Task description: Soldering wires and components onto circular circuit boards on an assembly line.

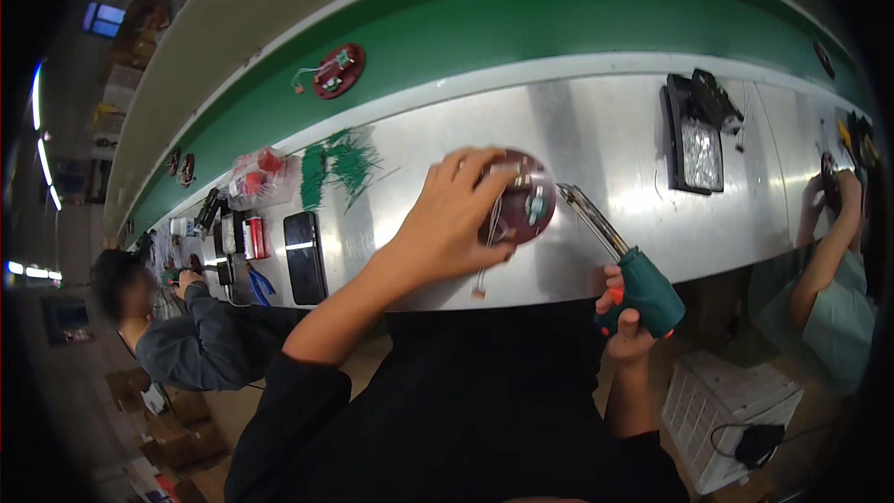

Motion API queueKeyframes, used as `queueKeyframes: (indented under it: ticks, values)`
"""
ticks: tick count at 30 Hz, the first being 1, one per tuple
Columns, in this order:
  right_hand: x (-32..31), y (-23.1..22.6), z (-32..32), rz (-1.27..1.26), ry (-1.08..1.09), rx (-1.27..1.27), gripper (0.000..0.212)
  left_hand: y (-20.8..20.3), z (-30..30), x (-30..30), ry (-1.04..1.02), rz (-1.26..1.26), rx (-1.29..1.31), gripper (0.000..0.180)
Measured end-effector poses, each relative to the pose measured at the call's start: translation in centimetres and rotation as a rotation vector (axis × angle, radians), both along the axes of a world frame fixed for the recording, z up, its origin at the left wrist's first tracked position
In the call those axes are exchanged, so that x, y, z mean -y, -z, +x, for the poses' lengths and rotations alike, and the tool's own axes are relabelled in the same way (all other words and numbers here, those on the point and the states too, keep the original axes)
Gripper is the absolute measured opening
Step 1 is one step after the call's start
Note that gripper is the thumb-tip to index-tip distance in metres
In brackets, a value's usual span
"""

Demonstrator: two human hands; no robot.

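Note:
A dark red round disc (540,172) with a small circuit board and thin wires is gripped at its left side by my left hand (452,210). The fingers spread over its top and the thumb reaches along its near edge. White wires hang from it to a small connector (479,293). My right hand (629,340) wraps round the handle of a green soldering gun (652,293). Its metal tip points up and left, close to the disc's right edge; I cannot tell whether they touch.
To the left lie green wire pieces (349,168), a bag with red parts (261,177), a black phone (302,259) and blue pliers (261,288). A black tray (697,144) stands right. Another disc (339,72) rests on the green belt (466,28). Co-workers sit at both sides.

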State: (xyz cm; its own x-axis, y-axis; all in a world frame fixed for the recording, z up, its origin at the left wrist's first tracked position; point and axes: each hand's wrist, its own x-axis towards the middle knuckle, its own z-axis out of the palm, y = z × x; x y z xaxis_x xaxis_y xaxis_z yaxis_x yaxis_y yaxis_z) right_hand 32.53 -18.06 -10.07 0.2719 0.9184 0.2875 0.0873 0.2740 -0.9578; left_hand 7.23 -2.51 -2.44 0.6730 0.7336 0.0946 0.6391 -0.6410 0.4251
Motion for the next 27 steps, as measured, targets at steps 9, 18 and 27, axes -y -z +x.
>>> queueKeyframes:
  ticks: [9,18,27]
  values:
    - [0.7,0.1,-0.2,0.040,0.075,-0.105,0.076,-0.3,5.2,-6.8,-0.246,0.098,0.388,0.048]
    - [1.4,-0.3,0.2,0.052,0.063,-0.097,0.074,3.7,2.2,-12.4,-0.092,0.263,0.004,0.044]
    - [2.7,-0.7,0.1,0.060,0.087,-0.056,0.069,3.0,-11.2,-23.0,-1.092,0.085,-0.545,0.103]
